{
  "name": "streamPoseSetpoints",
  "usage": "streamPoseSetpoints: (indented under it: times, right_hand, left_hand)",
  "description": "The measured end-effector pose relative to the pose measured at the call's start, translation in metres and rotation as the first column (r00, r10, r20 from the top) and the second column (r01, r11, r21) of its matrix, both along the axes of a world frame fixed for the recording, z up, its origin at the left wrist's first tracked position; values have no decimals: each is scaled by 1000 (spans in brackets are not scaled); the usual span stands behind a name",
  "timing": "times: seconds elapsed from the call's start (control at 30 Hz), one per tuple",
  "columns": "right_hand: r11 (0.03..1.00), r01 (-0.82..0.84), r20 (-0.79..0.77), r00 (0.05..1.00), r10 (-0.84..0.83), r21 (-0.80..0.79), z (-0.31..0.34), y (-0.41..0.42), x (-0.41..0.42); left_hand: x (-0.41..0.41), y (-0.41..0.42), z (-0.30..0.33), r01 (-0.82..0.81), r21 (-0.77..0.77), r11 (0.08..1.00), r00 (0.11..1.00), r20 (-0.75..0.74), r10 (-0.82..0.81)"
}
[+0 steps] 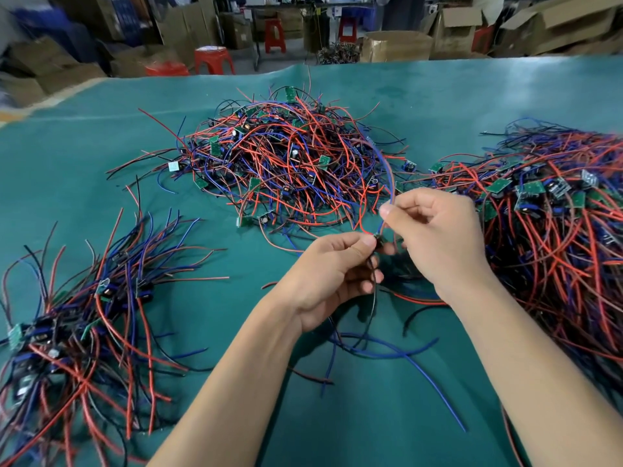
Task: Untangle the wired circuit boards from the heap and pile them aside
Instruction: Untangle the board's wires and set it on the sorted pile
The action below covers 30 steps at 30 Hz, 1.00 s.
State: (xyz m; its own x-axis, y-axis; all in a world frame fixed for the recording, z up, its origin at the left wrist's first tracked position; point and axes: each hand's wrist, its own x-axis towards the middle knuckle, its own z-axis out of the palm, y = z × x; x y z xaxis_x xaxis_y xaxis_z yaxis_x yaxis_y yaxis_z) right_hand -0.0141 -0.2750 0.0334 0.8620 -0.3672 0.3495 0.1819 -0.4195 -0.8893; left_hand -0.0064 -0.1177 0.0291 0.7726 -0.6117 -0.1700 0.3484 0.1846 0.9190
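Note:
A tangled heap (286,163) of small green circuit boards with red, blue and black wires lies in the middle of the green table (84,146). My left hand (330,278) pinches a small circuit board (378,238) between thumb and forefinger, its dark wires hanging down below the hand. My right hand (435,230) pinches the board's blue and red wires (387,183) just above it; they arc up toward the heap. A sorted pile (84,332) of wired boards lies at the left.
A second large mass of wired boards (556,230) spreads along the right side of the table. Loose blue and black wires (387,352) lie under my forearms. Beyond the table's far edge stand cardboard boxes (397,45) and red stools (214,60).

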Motion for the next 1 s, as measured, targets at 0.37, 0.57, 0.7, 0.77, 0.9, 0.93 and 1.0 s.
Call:
streamPoseSetpoints:
  times: [0.37,0.57,0.7,0.77,0.9,0.93,1.0]
  right_hand:
    - [824,412,109,867,-485,390,2,-37,8]
    - [982,-100,-70,991,112,160,4,0,-2]
    - [936,-344,-124,928,351,74,1,7,-6]
    - [931,-353,-112,926,362,92,3,2,-6]
    - [948,-317,-95,943,318,25,5,0,-5]
    - [958,-288,-86,954,288,9,5,1,-5]
    - [974,-225,-59,973,223,-36,6,3,-5]
  left_hand:
    - [-2,-1,0,-51,-66,996,999,-5,51]
    - [6,3,-2,-170,-148,974,985,-27,168]
    - [4,0,-2,-126,-118,985,992,-5,126]
    - [3,0,-2,-143,-78,987,990,6,144]
    - [4,1,-3,-166,-32,986,985,37,167]
    - [3,2,-2,-164,-21,986,985,58,165]
    - [3,3,-1,-159,6,987,982,103,158]
